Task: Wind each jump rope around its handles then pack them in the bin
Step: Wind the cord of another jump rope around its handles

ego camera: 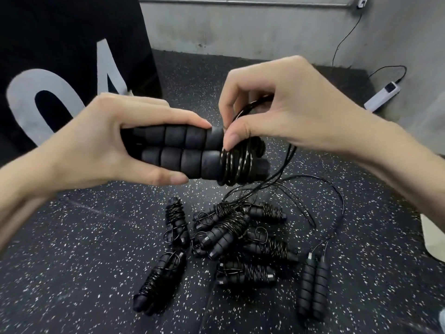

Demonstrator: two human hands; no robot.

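- The left hand (96,150) holds two black handles (178,155) side by side, up in the air above the floor (84,237); its fingers and thumb are curled around them
- The right hand (284,109) pinches the thin black rope (250,109) between thumb and fingers, right at the end of the handles
- A few loops (237,165) already sit around that end, close together
- The loose rest of the rope (320,196) hangs down and curls on the floor
- I think the step now is winding, and it has only just started
- To do it well, keep the handles squeezed tight so they do not slide apart
- Pull the rope snug on each turn, and lay each loop next to the last one
- Let the rope slip through the fingers so it does not knot up
- Wound ropes (231,232) lie in a pile on the floor below
- One more pair of handles (313,288) lies beside them with no rope around it
- I cannot see the bin here, so packing looks far off
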